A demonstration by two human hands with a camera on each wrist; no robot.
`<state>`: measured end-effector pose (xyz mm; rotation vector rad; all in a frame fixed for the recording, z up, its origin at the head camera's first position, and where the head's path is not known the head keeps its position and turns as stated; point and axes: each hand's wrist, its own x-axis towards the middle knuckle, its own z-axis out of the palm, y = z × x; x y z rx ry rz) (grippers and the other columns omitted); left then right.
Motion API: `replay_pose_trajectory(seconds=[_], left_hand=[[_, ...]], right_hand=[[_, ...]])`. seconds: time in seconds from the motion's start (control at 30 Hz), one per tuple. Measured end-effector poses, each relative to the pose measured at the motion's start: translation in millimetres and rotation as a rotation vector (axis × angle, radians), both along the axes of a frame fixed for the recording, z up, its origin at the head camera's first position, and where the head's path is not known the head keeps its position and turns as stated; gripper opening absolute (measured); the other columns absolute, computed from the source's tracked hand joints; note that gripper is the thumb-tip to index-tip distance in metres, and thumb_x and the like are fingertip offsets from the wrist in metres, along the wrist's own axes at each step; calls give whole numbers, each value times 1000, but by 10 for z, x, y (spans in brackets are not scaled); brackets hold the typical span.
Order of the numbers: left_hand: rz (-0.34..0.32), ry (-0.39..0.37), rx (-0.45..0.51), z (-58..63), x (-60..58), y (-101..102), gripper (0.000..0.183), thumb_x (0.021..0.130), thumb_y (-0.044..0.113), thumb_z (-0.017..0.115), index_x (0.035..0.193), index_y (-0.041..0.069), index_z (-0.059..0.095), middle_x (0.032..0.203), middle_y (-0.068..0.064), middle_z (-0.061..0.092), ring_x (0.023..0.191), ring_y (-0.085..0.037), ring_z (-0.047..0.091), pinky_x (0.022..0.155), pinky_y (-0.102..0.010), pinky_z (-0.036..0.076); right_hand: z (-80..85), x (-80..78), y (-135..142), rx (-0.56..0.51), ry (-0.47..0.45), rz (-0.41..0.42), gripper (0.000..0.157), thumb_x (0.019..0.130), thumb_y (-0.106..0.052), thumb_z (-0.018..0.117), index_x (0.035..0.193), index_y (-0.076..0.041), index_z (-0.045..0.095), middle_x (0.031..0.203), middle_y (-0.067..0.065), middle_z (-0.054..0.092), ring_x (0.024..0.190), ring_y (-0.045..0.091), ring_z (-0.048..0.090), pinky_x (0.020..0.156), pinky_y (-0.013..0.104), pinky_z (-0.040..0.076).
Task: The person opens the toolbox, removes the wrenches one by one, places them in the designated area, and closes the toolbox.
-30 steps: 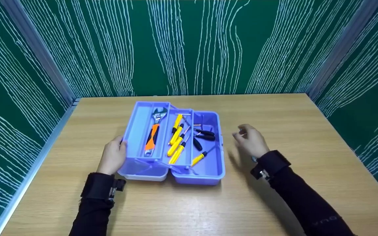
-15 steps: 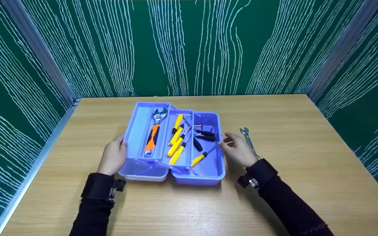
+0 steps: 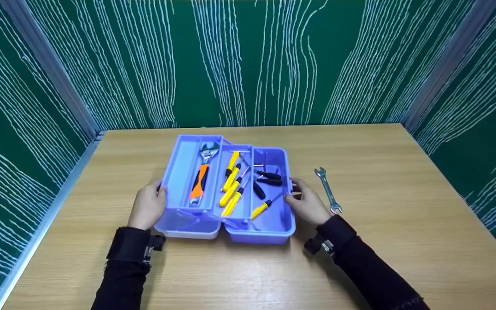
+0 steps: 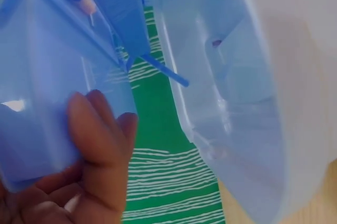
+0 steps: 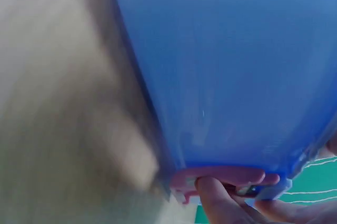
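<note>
A purple toolbox (image 3: 269, 234) stands unfolded on the table. My left hand (image 3: 148, 206) grips the outer edge of its raised tray (image 3: 181, 172); in the left wrist view the fingers (image 4: 97, 129) curl against the tray's wall (image 4: 47, 66). At the box's right side, my right hand (image 3: 310, 204) holds the rim, thumb at the top edge. In the right wrist view its fingers (image 5: 216, 197) are at a pink latch (image 5: 237, 175). An orange-and-black adjustable wrench (image 3: 200, 176) lies in the raised tray. Several yellow screwdrivers (image 3: 230, 183) fill the middle tray.
A silver open-end wrench (image 3: 328, 189) lies on the wooden table (image 3: 394, 181), just right of my right hand. Black-handled tools (image 3: 269, 181) and one yellow screwdriver (image 3: 260, 210) lie in the box's bottom. Green walls (image 3: 256, 64) with white lines surround the table.
My right hand has moved left from over the open-end wrench to the toolbox's right rim, leaving the wrench uncovered on the table. The left hand keeps its hold on the tray.
</note>
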<state>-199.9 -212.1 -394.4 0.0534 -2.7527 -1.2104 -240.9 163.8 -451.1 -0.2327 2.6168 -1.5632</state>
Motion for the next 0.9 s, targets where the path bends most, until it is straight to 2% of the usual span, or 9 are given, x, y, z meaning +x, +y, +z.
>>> replay_pose_trajectory(seconds=[0.23, 0.33, 0.4, 0.5, 0.67, 0.9], left_hand=[[16, -32, -34, 100, 14, 10, 40, 100, 10, 43, 131, -12, 53, 114, -30, 65, 94, -34, 64, 82, -46, 52], [17, -46, -39, 184, 15, 40, 46, 100, 14, 45, 138, -10, 46, 130, -30, 57, 115, -40, 58, 99, -51, 47], [16, -43, -46, 256, 8, 81, 51, 100, 18, 46, 143, -9, 40, 143, -30, 47, 132, -42, 46, 111, -54, 36], [5, -25, -57, 384, -17, 189, 56, 100, 21, 48, 147, -8, 34, 151, -28, 37, 142, -41, 34, 118, -53, 26], [-48, 5, -98, 587, -85, 416, 58, 100, 24, 50, 148, -5, 34, 151, -26, 39, 140, -38, 37, 118, -51, 29], [-136, -53, -221, 783, -250, 722, 60, 99, 30, 52, 146, -6, 39, 148, -24, 44, 137, -34, 43, 117, -48, 33]], right_hand=[[-38, -3, -18, -67, 14, 3, 56, 93, -2, 54, 144, 10, 34, 131, 36, 53, 118, 45, 58, 94, 43, 55], [-42, -5, -15, -56, 14, 1, 56, 93, -2, 54, 144, 10, 35, 132, 36, 53, 118, 45, 59, 93, 43, 55], [-43, -6, -15, -47, 7, 1, 56, 93, -3, 54, 144, 9, 35, 132, 35, 53, 118, 44, 58, 93, 43, 55], [-47, -5, -9, -37, -1, 6, 57, 93, -4, 54, 144, 8, 34, 133, 35, 52, 118, 44, 58, 93, 43, 55], [-54, -10, -3, -25, -9, 12, 58, 93, -5, 55, 146, 6, 33, 133, 34, 52, 119, 44, 58, 93, 43, 55], [-54, -6, 9, -16, -15, 20, 60, 93, -6, 55, 147, 5, 32, 135, 34, 51, 120, 45, 57, 96, 44, 54]])
